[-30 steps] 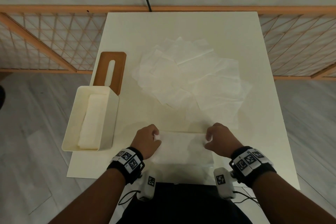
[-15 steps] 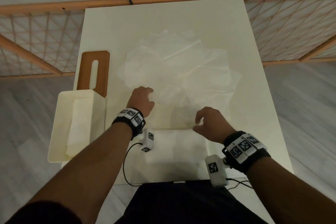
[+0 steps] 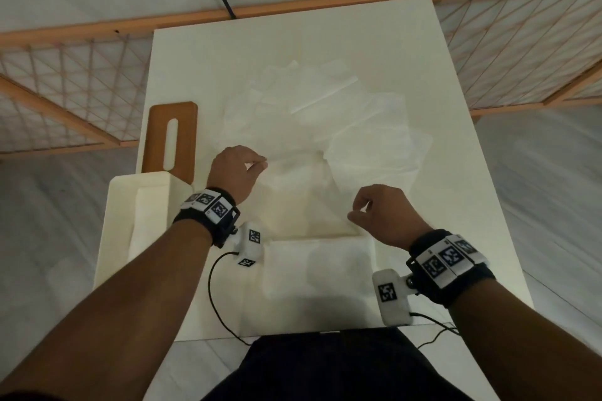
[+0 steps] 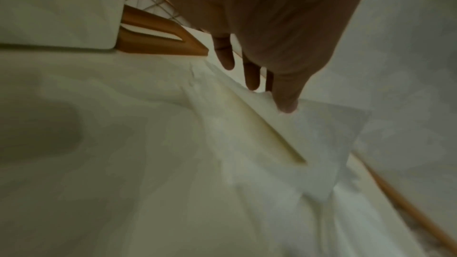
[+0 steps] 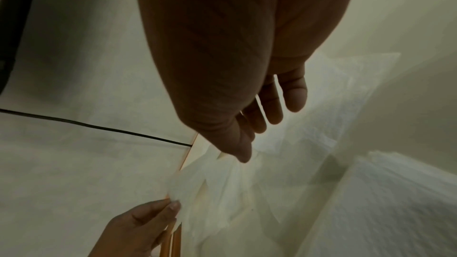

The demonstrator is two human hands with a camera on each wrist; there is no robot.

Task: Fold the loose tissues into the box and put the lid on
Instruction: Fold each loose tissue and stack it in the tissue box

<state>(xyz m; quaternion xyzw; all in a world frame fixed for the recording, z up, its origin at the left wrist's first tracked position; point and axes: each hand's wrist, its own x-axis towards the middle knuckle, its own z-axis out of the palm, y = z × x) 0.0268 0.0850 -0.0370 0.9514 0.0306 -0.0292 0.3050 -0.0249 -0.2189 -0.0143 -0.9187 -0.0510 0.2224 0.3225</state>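
Head view, tissue sheet pinched between left hand, right hand

- The open cream rectangular tissue box sits at the table's left edge, in the left middle of the head view, with a stack of tissues inside.
- The brown slotted wooden lid lies flat on the table just behind the box.
- The spread of loose white tissues covers the table's centre, right of the lid.
- A folded white tissue lies nearer the table's front edge, in front of the loose spread.
- A wooden lattice fence runs behind the table.
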